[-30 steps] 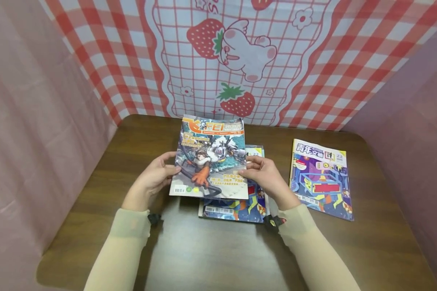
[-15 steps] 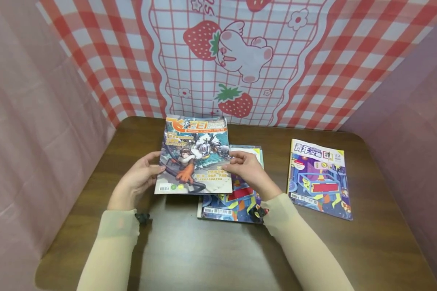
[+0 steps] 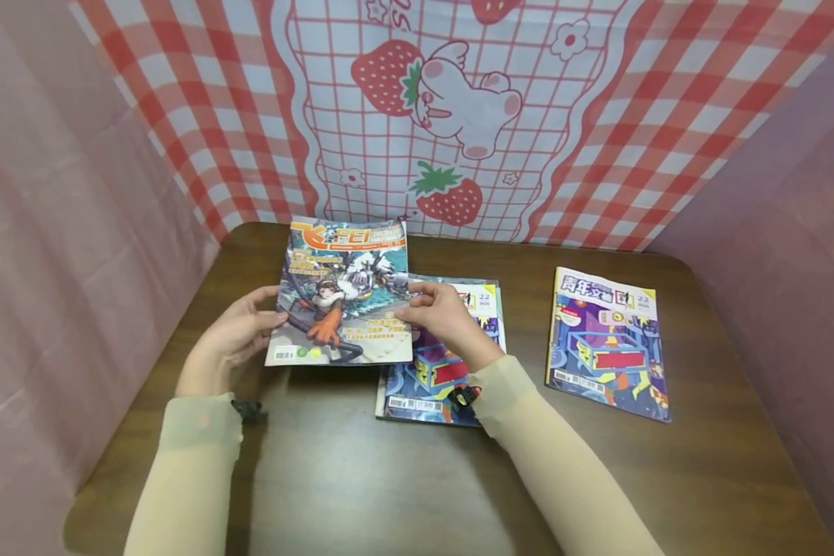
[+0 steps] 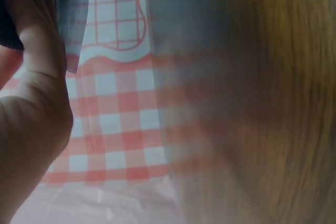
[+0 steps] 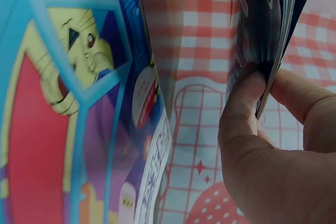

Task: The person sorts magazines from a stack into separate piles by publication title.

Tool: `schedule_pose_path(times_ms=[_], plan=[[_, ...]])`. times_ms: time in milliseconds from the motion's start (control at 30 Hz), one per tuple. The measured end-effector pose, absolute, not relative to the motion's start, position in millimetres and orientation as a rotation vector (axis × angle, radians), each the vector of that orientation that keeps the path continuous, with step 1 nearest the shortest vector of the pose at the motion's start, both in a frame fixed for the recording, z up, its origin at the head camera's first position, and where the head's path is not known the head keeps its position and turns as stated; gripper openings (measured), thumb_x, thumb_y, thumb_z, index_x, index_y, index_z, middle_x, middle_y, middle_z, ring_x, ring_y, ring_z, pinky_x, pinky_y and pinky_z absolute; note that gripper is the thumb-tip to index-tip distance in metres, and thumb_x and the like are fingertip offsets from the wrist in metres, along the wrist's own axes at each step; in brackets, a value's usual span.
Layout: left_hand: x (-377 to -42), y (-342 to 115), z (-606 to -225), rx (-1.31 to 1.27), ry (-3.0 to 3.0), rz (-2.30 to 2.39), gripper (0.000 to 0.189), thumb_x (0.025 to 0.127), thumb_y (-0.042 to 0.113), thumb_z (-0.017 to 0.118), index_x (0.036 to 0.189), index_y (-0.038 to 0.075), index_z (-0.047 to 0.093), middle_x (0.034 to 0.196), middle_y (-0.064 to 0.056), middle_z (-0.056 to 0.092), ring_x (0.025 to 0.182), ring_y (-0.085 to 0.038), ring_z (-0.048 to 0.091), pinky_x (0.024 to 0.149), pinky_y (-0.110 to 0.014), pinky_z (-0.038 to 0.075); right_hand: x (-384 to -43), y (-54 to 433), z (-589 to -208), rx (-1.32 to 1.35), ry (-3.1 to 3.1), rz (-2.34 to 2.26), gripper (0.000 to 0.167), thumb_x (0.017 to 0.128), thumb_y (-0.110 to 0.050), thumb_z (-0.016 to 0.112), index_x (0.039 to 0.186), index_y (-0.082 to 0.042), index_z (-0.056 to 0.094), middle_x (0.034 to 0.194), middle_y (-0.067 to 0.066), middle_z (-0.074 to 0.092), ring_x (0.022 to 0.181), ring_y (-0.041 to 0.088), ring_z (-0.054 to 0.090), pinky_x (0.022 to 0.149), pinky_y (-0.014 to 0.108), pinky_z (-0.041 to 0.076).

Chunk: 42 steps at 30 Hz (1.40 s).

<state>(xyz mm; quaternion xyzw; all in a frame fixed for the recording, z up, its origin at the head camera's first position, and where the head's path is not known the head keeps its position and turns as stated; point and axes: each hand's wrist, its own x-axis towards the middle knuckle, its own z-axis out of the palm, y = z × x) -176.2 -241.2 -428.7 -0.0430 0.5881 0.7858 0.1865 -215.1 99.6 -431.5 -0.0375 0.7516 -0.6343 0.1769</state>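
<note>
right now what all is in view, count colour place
held magazine: one, multicoloured, left of centre
magazine pile: one, number inside unclear, blue and purple top, partly covered, centre
lone magazine: one, purple, blue, white, right side
table: one, brown, below
strawberry cloth: one, red and white, behind
drapes: two, pinkish, both sides
sleeves: two, pale, bottom
wrist devices: two, dark, by cuffs
left hand: one, held magazine's left edge
right hand: one, held magazine's right edge

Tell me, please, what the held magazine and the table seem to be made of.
The magazine looks like paper, smooth and perhaps glossy: thin layers show at its edge. The table seems wood or wood-look laminate, smooth, with grain and soft glare.
</note>
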Motion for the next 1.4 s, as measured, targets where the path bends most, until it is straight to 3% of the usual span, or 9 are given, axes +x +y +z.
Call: schedule_pose_path(times_ms=[267, 367, 500, 567, 667, 1000, 1100, 1267, 1400], plan=[[-183.6, -254.9, -426.0, -0.137, 1.725, 2.186, 0.063, 0.100, -0.013, 0.045, 0.154, -0.005, 0.015, 0.093, -0.007, 0.070, 0.078, -0.017, 0.070, 0.070, -0.029, 0.059, -223.2, 77.1, -430.7, -0.088, 2.123, -1.816, 0.059, 0.087, -0.007, 0.081, 0.139, 0.001, 0.054, 0.113, 0.016, 0.069, 0.095, 0.028, 0.069, 0.083, 0.039, 0.058], [-185.3, -261.7, -424.0, -0.144, 1.758, 2.162, 0.062, 0.100, -0.012, 0.046, 0.154, -0.005, 0.015, 0.089, -0.006, 0.069, 0.073, -0.014, 0.068, 0.064, -0.027, 0.058, -225.8, 66.8, -429.2, -0.077, 2.117, -1.808, 0.059, 0.088, -0.007, 0.080, 0.140, 0.001, 0.054, 0.113, 0.015, 0.070, 0.092, 0.026, 0.070, 0.074, 0.037, 0.057], [-186.7, -272.9, -421.6, -0.186, 1.785, 2.140, 0.061, 0.100, -0.012, 0.047, 0.152, -0.003, 0.016, 0.087, -0.006, 0.069, 0.070, -0.014, 0.067, 0.060, -0.026, 0.057, -229.6, 52.7, -426.7, -0.099, 2.110, -1.804, 0.058, 0.088, -0.006, 0.079, 0.139, 0.001, 0.053, 0.111, 0.015, 0.071, 0.092, 0.026, 0.071, 0.076, 0.039, 0.057], [-187.7, -278.0, -421.1, -0.223, 1.818, 2.117, 0.061, 0.100, -0.011, 0.048, 0.153, -0.002, 0.017, 0.085, -0.005, 0.069, 0.068, -0.014, 0.067, 0.058, -0.027, 0.057, -231.9, 46.1, -426.4, -0.124, 2.109, -1.801, 0.058, 0.089, -0.006, 0.079, 0.139, 0.003, 0.053, 0.109, 0.016, 0.071, 0.094, 0.027, 0.072, 0.085, 0.041, 0.057], [-190.0, -282.2, -420.9, -0.270, 1.876, 2.066, 0.063, 0.100, -0.010, 0.048, 0.154, -0.001, 0.016, 0.084, -0.004, 0.069, 0.069, -0.015, 0.068, 0.060, -0.030, 0.059, -235.2, 38.0, -427.4, -0.138, 2.078, -1.825, 0.057, 0.089, -0.002, 0.078, 0.139, 0.007, 0.052, 0.108, 0.020, 0.071, 0.095, 0.030, 0.072, 0.088, 0.042, 0.057], [-200.0, -284.3, -418.7, -0.346, 2.065, 1.936, 0.064, 0.099, -0.008, 0.049, 0.156, -0.006, 0.018, 0.074, 0.002, 0.065, 0.059, -0.009, 0.061, 0.050, -0.023, 0.052, -247.2, 17.2, -440.3, -0.121, 2.025, -1.907, 0.055, 0.086, 0.010, 0.075, 0.134, 0.017, 0.049, 0.104, 0.027, 0.069, 0.091, 0.033, 0.071, 0.081, 0.032, 0.059], [-201.8, -286.5, -418.2, -0.375, 2.085, 1.920, 0.064, 0.100, -0.009, 0.047, 0.156, -0.006, 0.017, 0.074, 0.002, 0.063, 0.059, -0.009, 0.061, 0.053, -0.025, 0.055, -249.2, 9.7, -442.0, -0.111, 2.034, -1.896, 0.054, 0.085, 0.010, 0.075, 0.133, 0.017, 0.050, 0.102, 0.027, 0.070, 0.089, 0.032, 0.071, 0.080, 0.032, 0.059], [-204.8, -291.7, -421.1, -0.420, 2.183, 1.849, 0.062, 0.099, -0.008, 0.049, 0.155, -0.008, 0.021, 0.082, -0.002, 0.060, 0.063, -0.010, 0.061, 0.059, -0.026, 0.056, -253.3, -1.5, -445.9, -0.090, 2.060, -1.856, 0.052, 0.084, 0.008, 0.078, 0.129, 0.015, 0.053, 0.096, 0.022, 0.071, 0.086, 0.029, 0.071, 0.079, 0.032, 0.059], [-207.9, -295.0, -422.1, -0.451, 2.277, 1.779, 0.060, 0.098, -0.008, 0.050, 0.153, -0.010, 0.026, 0.101, -0.013, 0.054, 0.069, -0.009, 0.059, 0.064, -0.024, 0.055, -257.9, -8.6, -449.2, -0.086, 2.086, -1.823, 0.053, 0.082, 0.005, 0.080, 0.127, 0.015, 0.054, 0.094, 0.021, 0.071, 0.084, 0.028, 0.072, 0.077, 0.031, 0.059]])
